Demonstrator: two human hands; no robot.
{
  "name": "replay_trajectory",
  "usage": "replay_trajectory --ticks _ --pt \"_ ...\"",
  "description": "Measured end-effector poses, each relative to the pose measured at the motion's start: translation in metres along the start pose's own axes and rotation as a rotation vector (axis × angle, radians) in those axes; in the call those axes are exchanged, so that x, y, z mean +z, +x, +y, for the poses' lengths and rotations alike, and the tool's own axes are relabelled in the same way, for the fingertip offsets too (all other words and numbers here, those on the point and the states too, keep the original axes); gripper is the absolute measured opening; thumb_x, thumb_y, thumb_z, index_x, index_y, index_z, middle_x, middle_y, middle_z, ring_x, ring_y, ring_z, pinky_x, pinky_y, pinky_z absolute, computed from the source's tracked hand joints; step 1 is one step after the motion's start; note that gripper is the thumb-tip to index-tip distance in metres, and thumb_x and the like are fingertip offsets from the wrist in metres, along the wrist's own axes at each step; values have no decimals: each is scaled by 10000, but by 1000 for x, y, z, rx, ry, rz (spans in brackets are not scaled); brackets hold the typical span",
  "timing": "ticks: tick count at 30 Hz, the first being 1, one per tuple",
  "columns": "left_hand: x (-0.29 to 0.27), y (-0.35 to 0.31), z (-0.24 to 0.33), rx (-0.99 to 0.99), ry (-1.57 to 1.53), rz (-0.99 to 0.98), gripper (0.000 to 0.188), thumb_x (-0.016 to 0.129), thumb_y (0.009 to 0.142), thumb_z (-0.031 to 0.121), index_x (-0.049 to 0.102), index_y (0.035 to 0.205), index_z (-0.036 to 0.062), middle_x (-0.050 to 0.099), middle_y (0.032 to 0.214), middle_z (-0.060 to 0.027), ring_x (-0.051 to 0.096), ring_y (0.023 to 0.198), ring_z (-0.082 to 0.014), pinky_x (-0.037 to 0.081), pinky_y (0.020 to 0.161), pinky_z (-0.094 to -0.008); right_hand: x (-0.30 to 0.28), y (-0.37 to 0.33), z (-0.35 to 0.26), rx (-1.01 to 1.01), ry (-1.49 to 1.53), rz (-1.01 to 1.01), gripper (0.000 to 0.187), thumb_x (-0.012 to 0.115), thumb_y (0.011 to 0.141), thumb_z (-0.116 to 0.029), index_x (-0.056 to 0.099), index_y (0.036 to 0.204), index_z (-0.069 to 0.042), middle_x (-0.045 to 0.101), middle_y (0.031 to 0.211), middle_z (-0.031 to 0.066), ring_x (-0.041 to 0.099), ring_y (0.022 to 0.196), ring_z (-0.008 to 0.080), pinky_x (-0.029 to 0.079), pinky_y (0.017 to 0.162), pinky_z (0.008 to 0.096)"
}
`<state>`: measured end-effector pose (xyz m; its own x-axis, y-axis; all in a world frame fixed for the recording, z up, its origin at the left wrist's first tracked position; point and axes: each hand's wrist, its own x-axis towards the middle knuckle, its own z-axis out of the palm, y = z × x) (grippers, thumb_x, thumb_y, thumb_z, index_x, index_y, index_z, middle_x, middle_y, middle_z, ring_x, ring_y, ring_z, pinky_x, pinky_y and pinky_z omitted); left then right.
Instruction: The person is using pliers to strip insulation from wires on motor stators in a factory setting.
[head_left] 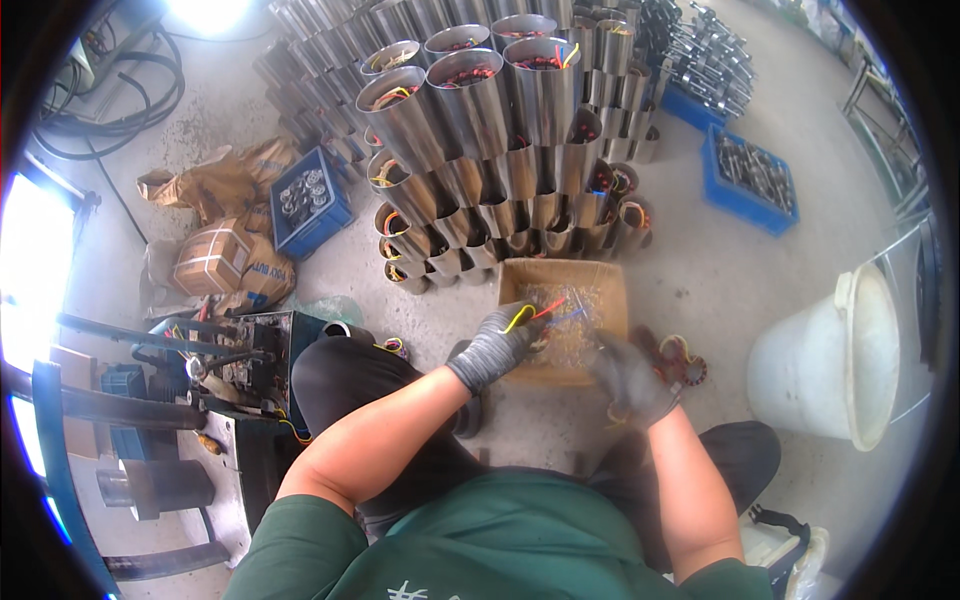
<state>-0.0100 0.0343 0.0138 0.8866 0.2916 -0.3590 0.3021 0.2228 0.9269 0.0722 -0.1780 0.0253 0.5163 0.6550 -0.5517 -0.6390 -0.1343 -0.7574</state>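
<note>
My left hand [497, 350], in a grey knit glove, is closed around a bunch of coloured wires [550, 308]; yellow, red and blue ends stick out past the fingers. What the wires lead to is hidden by the hand. Beneath them stands an open cardboard box [612, 285] with many small light bits [575, 345] scattered inside. Over the box's right near corner is my right hand [638, 383], also gloved, its fingers smeared by motion. A ring-shaped wound coil [690, 366] with reddish wires lies on the floor just beyond that hand.
Stacked metal cylinders [478, 110] with wires inside rise beyond the box. Blue crates [308, 205] of metal parts stand left and right. A white bucket [815, 360] is at right, a machine [250, 370] at left. Brown sacks [225, 185] lie far left.
</note>
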Motion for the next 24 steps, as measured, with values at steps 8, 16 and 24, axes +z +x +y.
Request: replay_trajectory --ticks 8,16,24 --pt "-2 0 6 -70 45 -35 134 596 947 196 641 915 74 600 770 17 517 679 -87 441 605 -257 -17 14 19 188 455 -61 212 597 933 -223 605 1015 -28 578 658 17 485 428 100 384 368 218" --pt "-10 4 -6 -72 19 -5 107 616 934 154 644 939 51 622 813 1 542 732 -96 458 675 -266 -18 9 31 41 315 -84 207 603 914 -137 577 1116 -97 547 671 28 499 479 126 403 407 262" --pt "-12 8 -20 -31 92 2 138 646 908 95 644 1023 19 643 880 3 552 834 -94 464 774 -272 -1 19 34 197 158 73 224 631 916 -295 559 1036 -120 577 663 50 506 471 157 384 415 300"
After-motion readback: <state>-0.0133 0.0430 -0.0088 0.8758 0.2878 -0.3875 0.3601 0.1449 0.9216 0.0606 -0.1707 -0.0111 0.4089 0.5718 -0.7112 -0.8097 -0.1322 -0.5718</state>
